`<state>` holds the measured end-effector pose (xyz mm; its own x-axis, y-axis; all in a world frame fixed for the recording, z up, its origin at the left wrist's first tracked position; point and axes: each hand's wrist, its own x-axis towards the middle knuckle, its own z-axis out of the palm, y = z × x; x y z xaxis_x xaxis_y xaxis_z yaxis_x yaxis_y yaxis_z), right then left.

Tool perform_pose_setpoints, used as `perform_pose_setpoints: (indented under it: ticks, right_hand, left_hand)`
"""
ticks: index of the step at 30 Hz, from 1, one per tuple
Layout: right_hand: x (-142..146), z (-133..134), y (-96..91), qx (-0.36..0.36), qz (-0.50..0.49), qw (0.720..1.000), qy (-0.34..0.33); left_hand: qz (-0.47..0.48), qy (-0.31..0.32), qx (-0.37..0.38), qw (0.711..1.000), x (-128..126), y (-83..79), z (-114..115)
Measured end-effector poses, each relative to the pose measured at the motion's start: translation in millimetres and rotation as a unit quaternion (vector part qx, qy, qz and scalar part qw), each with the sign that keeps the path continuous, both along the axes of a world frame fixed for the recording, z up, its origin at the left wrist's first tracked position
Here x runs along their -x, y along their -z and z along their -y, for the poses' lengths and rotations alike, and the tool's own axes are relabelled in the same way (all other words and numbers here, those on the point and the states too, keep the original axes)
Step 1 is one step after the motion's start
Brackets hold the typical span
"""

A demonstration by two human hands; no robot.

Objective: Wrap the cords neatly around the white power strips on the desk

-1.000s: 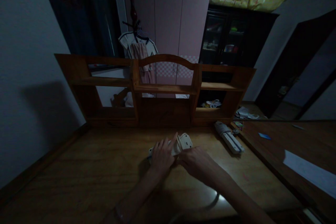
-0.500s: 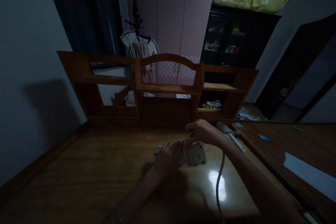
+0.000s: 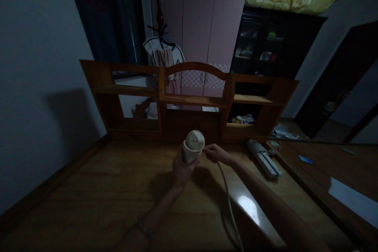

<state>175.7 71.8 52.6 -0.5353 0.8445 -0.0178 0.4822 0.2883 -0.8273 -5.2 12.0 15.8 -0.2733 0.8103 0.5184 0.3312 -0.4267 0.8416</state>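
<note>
A white power strip (image 3: 195,140) is tilted up over the desk, its end turned toward me and turns of its cord wound round it. My left hand (image 3: 183,168) is closed around the strip from below and the left. Just right of the strip, my right hand (image 3: 217,154) pinches the loose cord (image 3: 228,197), which runs down from the fingers to the bottom edge of view. On the desk to the right lies a second power strip (image 3: 267,164), its grey cord bundled at the far end.
A wooden shelf unit (image 3: 193,100) stands along the back of the glossy desktop (image 3: 118,189). To the right, a lower brown surface holds a white sheet (image 3: 354,199) and a small blue packet (image 3: 305,159). A wall (image 3: 38,98) rises on the left.
The held power strip has turned from lying sideways to end-up, facing me. My right hand has come down from above it to its right side, drawing the cord along. The view has shifted slightly.
</note>
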Motion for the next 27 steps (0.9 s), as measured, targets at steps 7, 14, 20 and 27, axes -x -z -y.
perform_pose_setpoints:
  ticks: [7, 14, 20, 27]
  right_hand:
    - [-4.5, 9.6, 23.2, -0.096, 0.121, 0.987, 0.036]
    - [-33.2, 62.0, 15.5, -0.162, 0.211, 0.961, 0.071]
    - [-81.2, 96.7, -21.2, -0.185, 0.292, 0.93, 0.123]
    - [-106.1, 149.4, -84.8, -0.269, 0.297, 0.908, 0.125]
  left_hand:
    - [0.121, -0.037, 0.032, 0.991, 14.9, -0.6, -20.5]
    - [0.103, -0.064, 0.076, 0.99, 19.3, 10.7, -31.0]
    - [0.088, -0.082, 0.085, 0.989, 28.3, 12.6, -37.1]
    - [0.038, -0.061, 0.095, 0.993, 21.2, 13.8, -37.2]
